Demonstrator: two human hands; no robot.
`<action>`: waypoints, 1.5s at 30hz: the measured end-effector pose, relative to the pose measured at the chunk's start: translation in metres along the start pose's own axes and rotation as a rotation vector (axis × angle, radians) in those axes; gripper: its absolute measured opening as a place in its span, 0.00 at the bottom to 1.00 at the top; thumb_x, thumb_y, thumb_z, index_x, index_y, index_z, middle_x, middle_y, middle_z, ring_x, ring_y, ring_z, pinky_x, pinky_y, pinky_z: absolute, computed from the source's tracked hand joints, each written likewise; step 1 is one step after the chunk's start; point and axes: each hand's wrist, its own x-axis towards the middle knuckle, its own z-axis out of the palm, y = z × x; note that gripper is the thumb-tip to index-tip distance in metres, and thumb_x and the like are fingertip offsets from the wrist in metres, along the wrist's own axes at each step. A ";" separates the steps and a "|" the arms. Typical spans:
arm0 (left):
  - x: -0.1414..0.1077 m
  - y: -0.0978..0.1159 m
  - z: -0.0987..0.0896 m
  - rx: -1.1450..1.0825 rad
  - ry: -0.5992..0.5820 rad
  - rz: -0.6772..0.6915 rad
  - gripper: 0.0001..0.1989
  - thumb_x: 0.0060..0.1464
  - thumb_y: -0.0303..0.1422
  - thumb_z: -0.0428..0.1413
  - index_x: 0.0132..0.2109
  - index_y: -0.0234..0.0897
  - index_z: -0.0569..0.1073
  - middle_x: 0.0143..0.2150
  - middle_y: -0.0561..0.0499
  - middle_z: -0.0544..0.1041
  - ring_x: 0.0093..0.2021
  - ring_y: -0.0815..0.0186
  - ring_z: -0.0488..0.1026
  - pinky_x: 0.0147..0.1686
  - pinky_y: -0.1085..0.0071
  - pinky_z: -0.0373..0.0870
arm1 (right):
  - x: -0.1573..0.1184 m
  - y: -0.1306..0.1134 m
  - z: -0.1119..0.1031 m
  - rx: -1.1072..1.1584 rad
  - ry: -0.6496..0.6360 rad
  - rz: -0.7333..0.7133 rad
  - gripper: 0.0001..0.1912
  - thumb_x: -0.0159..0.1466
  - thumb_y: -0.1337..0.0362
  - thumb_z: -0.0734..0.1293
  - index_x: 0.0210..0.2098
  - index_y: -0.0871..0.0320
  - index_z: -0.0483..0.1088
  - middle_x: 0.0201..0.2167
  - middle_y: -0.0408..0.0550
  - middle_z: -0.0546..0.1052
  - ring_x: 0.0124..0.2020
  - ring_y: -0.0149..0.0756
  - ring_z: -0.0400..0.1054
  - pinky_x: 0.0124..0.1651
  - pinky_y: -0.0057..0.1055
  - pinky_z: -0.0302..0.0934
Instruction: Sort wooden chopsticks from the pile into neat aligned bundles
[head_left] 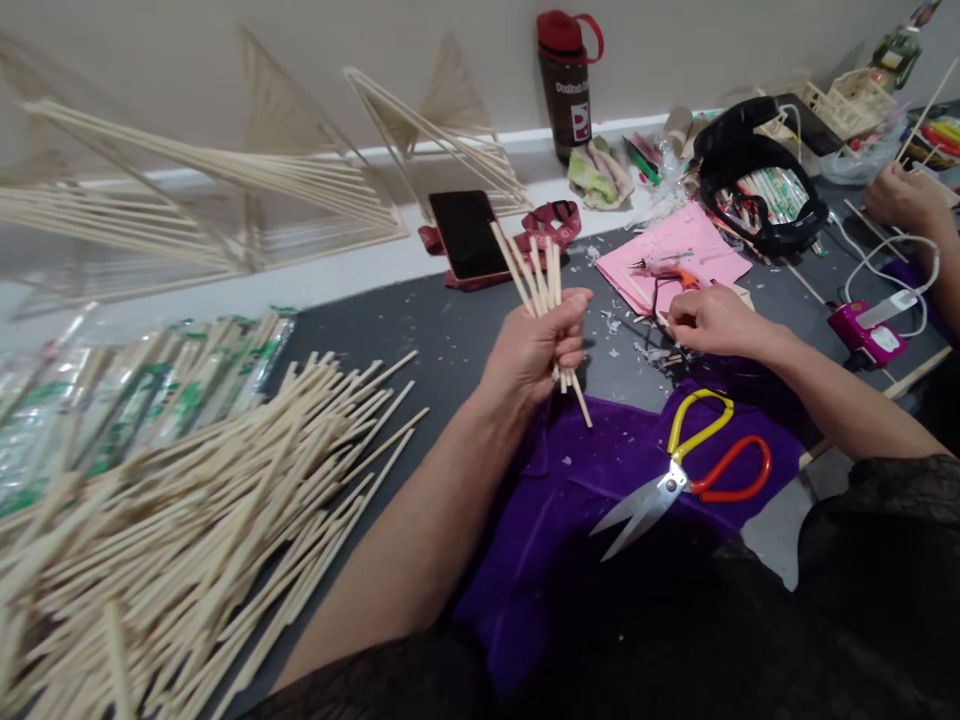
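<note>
My left hand [540, 345] is closed around a small bundle of wooden chopsticks [546, 272], which stick out above and below the fist. My right hand [712, 318] is pinched at the near edge of some pink paper [630, 262]; a pale thin tip shows at its fingers, but what they hold is unclear. Just beyond it, a glue gun [679, 275] with an orange trigger lies on the paper. Scissors [671, 485] with one yellow and one red handle lie open on purple cloth [577, 480] over my lap.
Loose chopsticks [202, 520] are heaped at left, beside plastic-wrapped packs [172, 390]. Stick frames [315, 190] lean on the wall. A phone [469, 235], bottle [566, 95], black case [765, 225] and magenta power adapter [866, 335] stand around. Another person's hand [904, 195] works at right.
</note>
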 end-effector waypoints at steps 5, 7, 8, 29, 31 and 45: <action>0.011 -0.018 0.024 0.026 0.008 -0.016 0.06 0.47 0.25 0.63 0.32 0.30 0.74 0.20 0.56 0.70 0.13 0.82 0.52 0.11 0.82 0.52 | 0.004 -0.008 0.005 0.031 -0.023 -0.190 0.13 0.60 0.66 0.60 0.34 0.62 0.75 0.31 0.49 0.78 0.31 0.33 0.66 0.34 0.28 0.50; 0.012 -0.014 0.028 0.036 0.042 0.039 0.04 0.49 0.25 0.62 0.29 0.30 0.74 0.20 0.56 0.70 0.13 0.81 0.52 0.12 0.80 0.53 | 0.004 -0.009 0.006 -0.003 -0.047 -0.206 0.13 0.60 0.65 0.60 0.36 0.61 0.75 0.33 0.50 0.78 0.32 0.34 0.66 0.34 0.29 0.48; 0.011 -0.009 0.028 0.034 0.070 0.080 0.05 0.50 0.25 0.61 0.28 0.31 0.74 0.19 0.56 0.70 0.13 0.81 0.52 0.12 0.80 0.54 | 0.003 -0.007 0.006 -0.032 -0.078 -0.199 0.12 0.60 0.65 0.60 0.36 0.61 0.75 0.34 0.50 0.78 0.32 0.34 0.66 0.33 0.29 0.48; 0.008 0.012 -0.003 0.045 0.155 0.096 0.14 0.60 0.36 0.54 0.28 0.34 0.69 0.16 0.60 0.62 0.11 0.79 0.52 0.12 0.81 0.57 | 0.053 -0.041 0.017 -0.475 -0.140 -0.236 0.17 0.62 0.75 0.59 0.40 0.62 0.78 0.36 0.60 0.80 0.35 0.43 0.72 0.36 0.35 0.56; 0.010 0.006 -0.004 0.066 0.143 0.098 0.13 0.57 0.36 0.57 0.28 0.34 0.70 0.16 0.60 0.63 0.12 0.79 0.53 0.12 0.80 0.59 | 0.049 -0.037 0.015 -0.488 -0.161 -0.266 0.17 0.62 0.76 0.58 0.40 0.64 0.78 0.37 0.61 0.79 0.36 0.43 0.72 0.34 0.34 0.55; -0.008 -0.014 0.014 0.221 -0.051 0.267 0.12 0.35 0.32 0.69 0.26 0.34 0.75 0.16 0.58 0.63 0.16 0.76 0.58 0.17 0.77 0.59 | 0.032 -0.036 -0.017 0.651 0.343 -0.424 0.09 0.61 0.65 0.62 0.32 0.63 0.72 0.28 0.42 0.73 0.29 0.25 0.62 0.35 0.26 0.56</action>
